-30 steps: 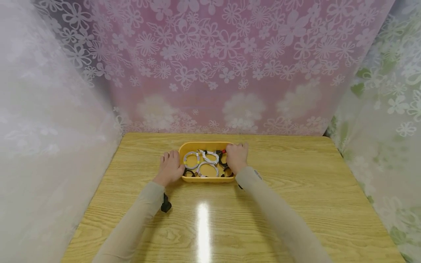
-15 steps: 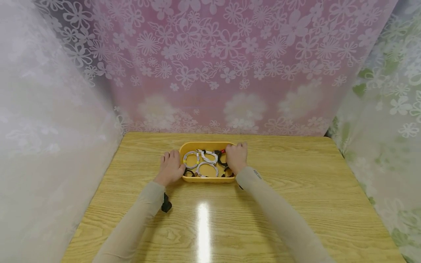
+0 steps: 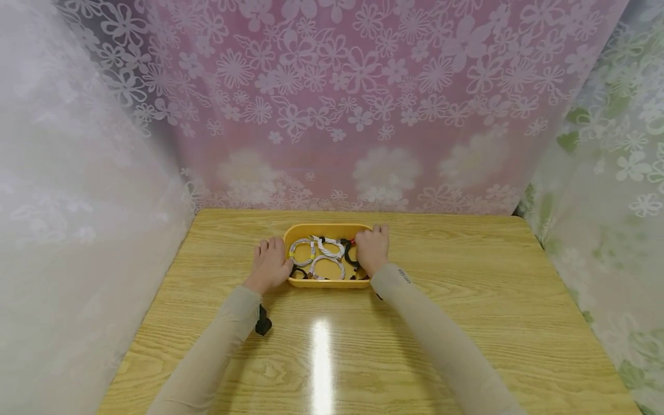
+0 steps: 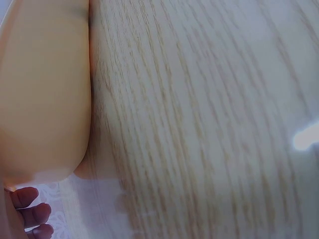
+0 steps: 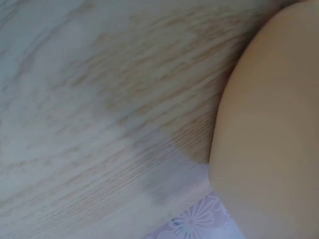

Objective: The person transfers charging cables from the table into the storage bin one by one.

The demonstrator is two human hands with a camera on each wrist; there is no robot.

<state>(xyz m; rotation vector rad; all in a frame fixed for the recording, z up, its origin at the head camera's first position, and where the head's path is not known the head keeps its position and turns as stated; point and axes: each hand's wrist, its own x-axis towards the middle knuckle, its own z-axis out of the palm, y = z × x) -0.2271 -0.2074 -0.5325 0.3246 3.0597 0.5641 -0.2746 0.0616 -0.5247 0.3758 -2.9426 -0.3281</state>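
A yellow plastic storage bin (image 3: 328,283) stands near the back edge of the table in the head view. Coiled cables lie inside it: a grey-white coil with yellow ties (image 3: 302,252), a white coil (image 3: 330,248), another white coil (image 3: 327,268), and dark ones along the ends. My left hand (image 3: 269,265) grips the bin's left end, thumb at the rim and the other fingers along the outside. My right hand (image 3: 373,251) holds the right end with curled fingers, hiding that rim and part of a black cable (image 3: 350,254). Left fingertips (image 4: 37,215) show in the left wrist view.
The wood-grain table (image 3: 498,300) bears a bright light reflection near its front middle. A pink floral curtain (image 3: 332,115) hangs right behind it. Pale floral curtains flank both sides. A black device (image 3: 263,324) hangs under the left sleeve cuff.
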